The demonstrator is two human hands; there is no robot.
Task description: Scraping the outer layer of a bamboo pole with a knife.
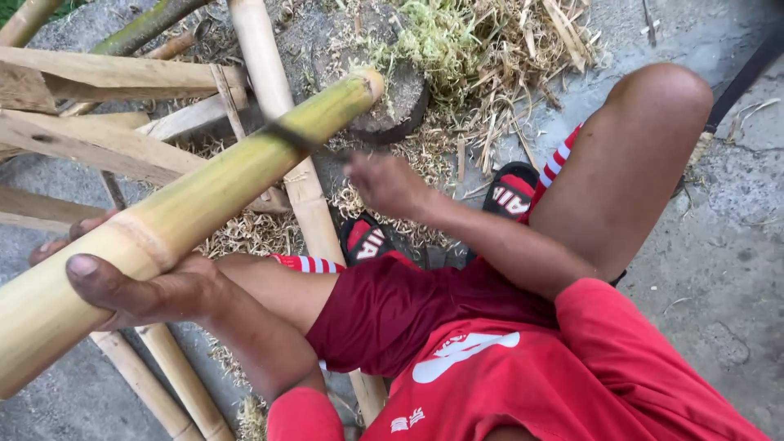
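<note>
Your hands are both at work on one thick bamboo pole (188, 216). Starting at the left, your left hand (135, 286) is wrapped around the pole's lower stretch from beneath, thumb laid across the near side and fingertips showing past the far side, so it is closed on the pole just below a pale node ring. From there the pole slants up and to the right, yellow at your grip and turning green toward its cut end, which rests against the edge of a round wooden chopping block (384, 77). Partway along, a dark blade (290, 135) lies across the green part of the pole; it is blurred, so you cannot make out its shape. Your right hand (388, 184) is just right of the pole and below the block, fingers curled, also blurred; it appears closed on the blade's handle, though the handle itself cannot be seen.

Behind the pole, at the left, lie rough wooden planks (98, 106) and thinner bamboo stalks (282, 122). Pale bamboo shavings (490, 57) are strewn on the concrete ground (710, 245) around the block. Your feet, in black and red slide sandals (510, 192), rest near the shavings.
</note>
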